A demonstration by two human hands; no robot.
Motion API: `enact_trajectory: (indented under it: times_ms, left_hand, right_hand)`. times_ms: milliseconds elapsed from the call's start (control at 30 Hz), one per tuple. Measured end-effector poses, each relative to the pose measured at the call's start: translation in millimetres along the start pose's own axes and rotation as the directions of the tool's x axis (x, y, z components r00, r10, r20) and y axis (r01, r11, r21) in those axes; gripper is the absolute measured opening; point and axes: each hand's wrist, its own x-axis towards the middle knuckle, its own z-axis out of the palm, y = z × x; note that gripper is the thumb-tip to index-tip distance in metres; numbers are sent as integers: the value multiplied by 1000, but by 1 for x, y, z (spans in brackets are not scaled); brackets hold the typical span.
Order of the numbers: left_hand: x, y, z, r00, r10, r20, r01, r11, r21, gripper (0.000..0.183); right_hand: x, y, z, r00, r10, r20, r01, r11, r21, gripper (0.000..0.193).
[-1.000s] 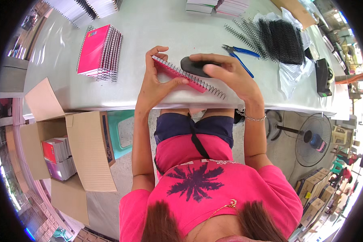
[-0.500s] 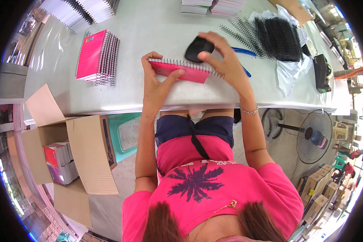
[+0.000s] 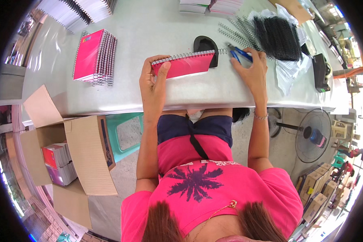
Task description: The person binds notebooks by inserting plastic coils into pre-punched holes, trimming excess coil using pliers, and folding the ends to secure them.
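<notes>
My left hand (image 3: 155, 78) grips a pink notebook (image 3: 185, 65) by its left end, thumb in front, fingers behind. A dark spiral coil (image 3: 222, 51) is threaded along the notebook's upper edge, and its loose end sticks out to the right. Behind the notebook's right end lies a black, curved, hollow object (image 3: 205, 43) on the table. My right hand (image 3: 251, 66) is closed around blue-handled pliers (image 3: 242, 53), whose dark jaws point toward the coil's end without touching it.
Finished-looking pink spiral notebooks (image 3: 93, 56) are stacked at left on the table (image 3: 125, 97). Black coils (image 3: 276, 38) lie in a heap on crumpled paper at right, beside a tape dispenser (image 3: 322, 72). An open cardboard box (image 3: 90, 157) and a fan (image 3: 313, 135) stand below.
My right hand has let go of the black curved object, leaving it on the table, and moved right to take hold of the pliers. The notebook has tilted, showing more cover.
</notes>
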Motion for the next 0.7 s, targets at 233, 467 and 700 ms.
enact_trajectory:
  times_ms: [233,467,700]
  left_hand:
    - [2,-4,-8,997,-21,80,21,1000,4,23]
    - [2,2,-14,996,35,87,-37,999,21,23]
    - [0,-2,-19,991,45,124,-60,991,123,26]
  right_hand:
    - [-36,-67,-12,982,7,-187,90,859,504,52]
    - [-77,-114,16,907,-416,-65,404,816,414,56]
    - [-85,-117,30,920,-383,-87,384,830,405,53]
